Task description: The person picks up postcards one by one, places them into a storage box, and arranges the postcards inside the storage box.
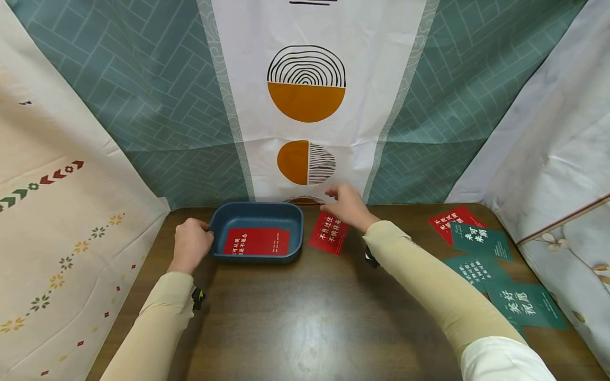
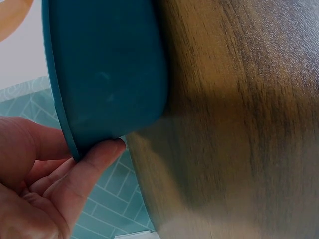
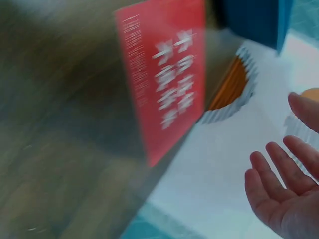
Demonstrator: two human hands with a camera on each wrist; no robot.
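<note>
A blue rectangular tray (image 1: 299,235) stands at the back of the table, with red printed card (image 1: 274,242) lying inside it. My left hand (image 1: 191,243) pinches the tray's left end; in the left wrist view, thumb and fingers are on either side of the rim (image 2: 62,112). Just right of the tray, a red card with white characters (image 1: 326,235) lies flat on the table. Above that card's far edge is my right hand (image 1: 351,207). The right wrist view shows its fingers (image 3: 271,181) spread and loosely bent, apart from the card and holding nothing.
Along the table's right side lie a red card (image 1: 464,213) and several green cards (image 1: 529,301), partly overlapping. The brown wooden table (image 1: 305,312) meets a patterned cloth (image 1: 414,174) at the back. Cloths also hang at the left and right.
</note>
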